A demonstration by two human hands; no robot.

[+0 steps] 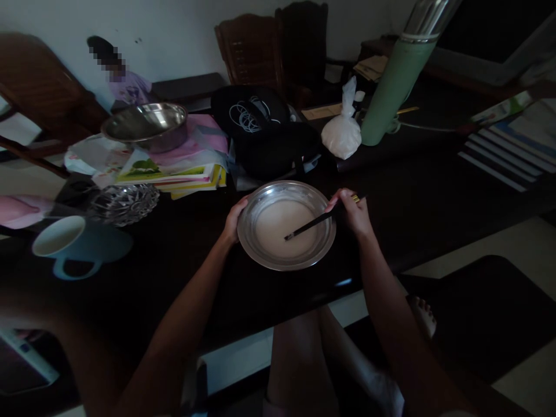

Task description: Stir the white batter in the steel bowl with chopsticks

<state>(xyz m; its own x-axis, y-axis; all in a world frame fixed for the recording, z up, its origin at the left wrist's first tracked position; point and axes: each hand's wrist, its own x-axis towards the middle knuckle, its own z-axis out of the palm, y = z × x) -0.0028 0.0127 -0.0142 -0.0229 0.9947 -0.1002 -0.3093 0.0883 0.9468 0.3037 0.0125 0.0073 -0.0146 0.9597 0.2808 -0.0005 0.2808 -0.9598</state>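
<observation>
A shallow metal bowl (286, 264) stands on the dark table near its front edge, with a whitish, batter-like liquid (273, 226) in it. On its left side, my left hand (236, 220) grips the rim, fingers mostly hidden behind the edge. My right hand (354, 213), just right of the bowl, is closed around dark chopsticks (310, 225) with gold bands near the upper end. They slant down to the left over the rim, and their pale tips touch the liquid. Behind the bowl sits a tied plastic bag of white powder (341, 139).
A green thermos (393, 92) stands behind right, books (508, 150) farther right. Black cases (273, 145) lie behind the bowl. Leftward are a steel basin (147, 130) on books, a glass dish (125, 204) and a blue mug (82, 246). Another person's arm (65, 330) reaches in lower left.
</observation>
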